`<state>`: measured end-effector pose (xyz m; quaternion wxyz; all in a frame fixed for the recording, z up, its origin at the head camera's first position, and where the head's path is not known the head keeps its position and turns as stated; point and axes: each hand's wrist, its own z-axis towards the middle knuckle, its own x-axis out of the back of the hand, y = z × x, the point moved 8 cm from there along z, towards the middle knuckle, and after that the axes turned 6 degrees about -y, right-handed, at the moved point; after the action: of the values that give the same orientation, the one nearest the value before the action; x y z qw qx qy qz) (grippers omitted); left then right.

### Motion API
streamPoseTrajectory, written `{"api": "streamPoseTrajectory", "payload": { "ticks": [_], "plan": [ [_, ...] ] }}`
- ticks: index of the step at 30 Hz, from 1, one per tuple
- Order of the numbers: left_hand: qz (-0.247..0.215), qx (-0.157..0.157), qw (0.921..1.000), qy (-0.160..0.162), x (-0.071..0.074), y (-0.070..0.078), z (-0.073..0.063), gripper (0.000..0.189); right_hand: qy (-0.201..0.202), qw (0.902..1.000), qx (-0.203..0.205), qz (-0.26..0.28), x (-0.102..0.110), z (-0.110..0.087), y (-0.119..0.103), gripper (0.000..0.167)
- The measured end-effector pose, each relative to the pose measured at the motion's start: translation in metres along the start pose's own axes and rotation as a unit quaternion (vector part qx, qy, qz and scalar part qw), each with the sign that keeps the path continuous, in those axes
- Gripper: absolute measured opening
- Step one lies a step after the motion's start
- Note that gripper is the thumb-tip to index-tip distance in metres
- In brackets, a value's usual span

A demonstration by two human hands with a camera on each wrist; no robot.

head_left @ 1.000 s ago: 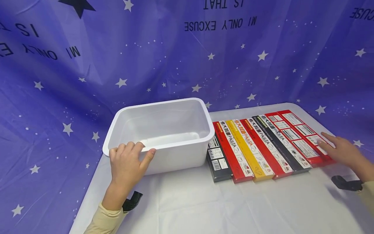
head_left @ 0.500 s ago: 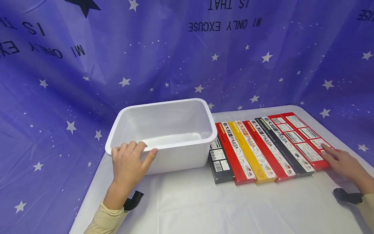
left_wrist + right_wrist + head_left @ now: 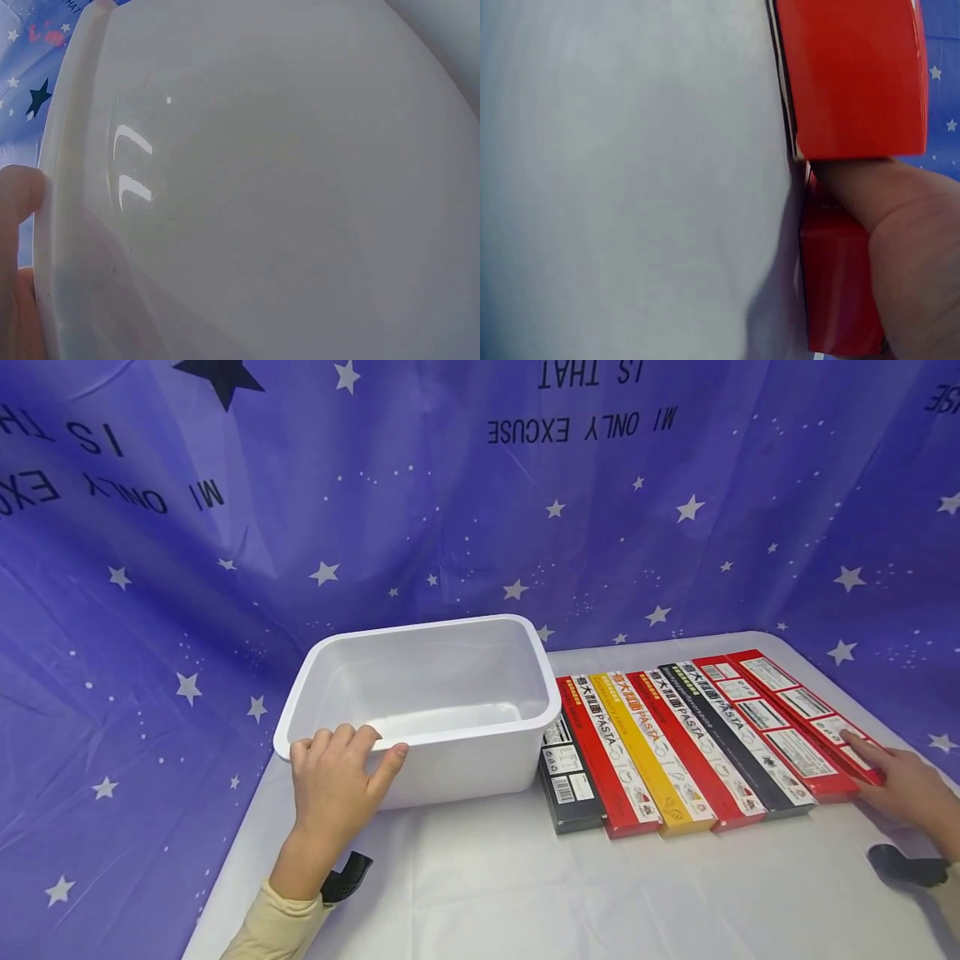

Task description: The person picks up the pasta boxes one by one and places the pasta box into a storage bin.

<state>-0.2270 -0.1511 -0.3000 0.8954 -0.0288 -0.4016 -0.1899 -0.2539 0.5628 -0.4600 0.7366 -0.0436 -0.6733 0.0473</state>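
My left hand grips the near rim of a white plastic bin, fingers over the edge and thumb along the outside. In the left wrist view the bin's wall fills most of the picture. At the far right, my right hand holds the outermost red pasta box, with fingers on top. In the right wrist view the thumb lies against that red box, close by the end of the neighbouring red pasta box. The rest of the right hand is hidden there.
Several long pasta boxes lie side by side right of the bin: a black box, a yellow box and a black-and-white box among red ones. A white cloth covers the table; a purple starry curtain hangs behind.
My right hand has come in to the outermost red box and taken hold near its close end. The left hand stays on the bin's rim. The head view has shifted slightly.
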Motion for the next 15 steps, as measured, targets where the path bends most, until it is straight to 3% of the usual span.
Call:
{"api": "streamPoseTrajectory", "payload": {
  "ticks": [9,15],
  "plan": [
    [0.004,-0.002,0.9999,0.01,0.001,-0.0003,-0.0002,0.085,0.018,0.9997,-0.013,0.005,-0.0009,0.0024,-0.0002,0.107],
    [0.003,-0.004,0.9999,0.014,0.001,0.0003,-0.0002,0.084,-0.002,0.9998,-0.019,-0.002,0.0006,0.0064,-0.004,0.098]
  ]
}}
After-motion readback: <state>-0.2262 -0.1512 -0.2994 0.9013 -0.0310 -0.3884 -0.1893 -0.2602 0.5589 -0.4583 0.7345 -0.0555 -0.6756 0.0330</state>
